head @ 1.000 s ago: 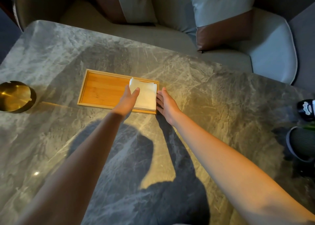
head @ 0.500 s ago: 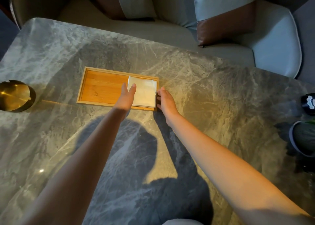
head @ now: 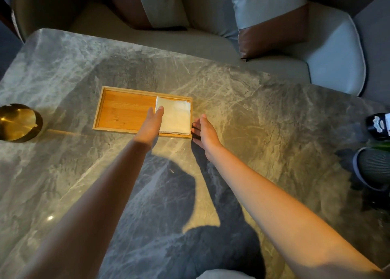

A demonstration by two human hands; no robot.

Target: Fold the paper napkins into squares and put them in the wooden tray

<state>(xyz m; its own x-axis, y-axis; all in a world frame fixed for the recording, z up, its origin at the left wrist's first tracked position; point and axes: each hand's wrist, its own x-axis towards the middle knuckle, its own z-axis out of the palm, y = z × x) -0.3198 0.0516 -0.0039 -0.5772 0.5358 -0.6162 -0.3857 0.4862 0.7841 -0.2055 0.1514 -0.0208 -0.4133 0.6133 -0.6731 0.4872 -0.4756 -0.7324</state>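
A stack of folded white paper napkins (head: 176,118) lies square and flat in the right end of the wooden tray (head: 120,114). Its right edge sits close against the tray's right wall, where a few layers show slightly stepped at the far right corner. The left part of the tray's floor is bare wood.

The left hand (head: 150,125) reaches in over the tray's near rim, fingers straight and together, palm down. Its fingertips (head: 159,110) rest on the left edge of the napkin stack, and the rest of the hand lies over the wood just beside it. It grips nothing; the fingers lie flat and are not curled round the paper.

The right hand (head: 206,133) is outside the tray, just off its right end and above the marble table (head: 274,131). Its fingers are loosely extended and point toward the tray's right wall, with nothing in its grasp. The fingertips are in shadow, so I cannot tell whether they touch the wall. The napkins lie between the two hands, touched only on the left side.

A round brass ashtray (head: 18,122) stands well apart on the table's left edge. Beyond the table is a pale sofa with a grey and brown cushion (head: 272,19).
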